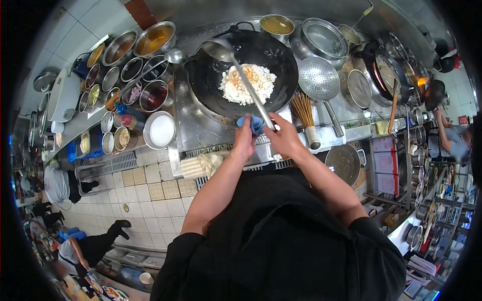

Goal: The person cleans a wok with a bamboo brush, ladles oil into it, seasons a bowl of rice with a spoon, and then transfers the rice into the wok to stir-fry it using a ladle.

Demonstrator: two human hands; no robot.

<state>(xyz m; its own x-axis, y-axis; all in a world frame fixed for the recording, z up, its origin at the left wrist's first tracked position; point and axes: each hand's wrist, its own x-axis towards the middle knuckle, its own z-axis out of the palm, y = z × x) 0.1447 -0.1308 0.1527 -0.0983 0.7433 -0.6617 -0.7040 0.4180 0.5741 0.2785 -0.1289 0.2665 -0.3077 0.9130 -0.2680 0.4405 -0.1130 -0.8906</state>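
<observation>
A black wok (281,60) sits on the stove in front of me, with a mound of white rice (233,93) in it. Part of the rice is tinted orange-brown on top. My right hand (283,135) is closed round the end of a metal ladle (246,83). The ladle's handle crosses over the rice, and its bowl is over the far left part of the wok. At the wok's near rim my left hand (244,139) is closed on a blue cloth (256,124). Whatever lies under the cloth is hidden.
Left stand several sauce bowls and a bowl of white granules (161,130). To the right are a perforated skimmer (319,78), a bamboo brush (304,113) and a second wok (376,65). A folded striped cloth (201,166) lies at the stove's front edge. Other people are at both sides.
</observation>
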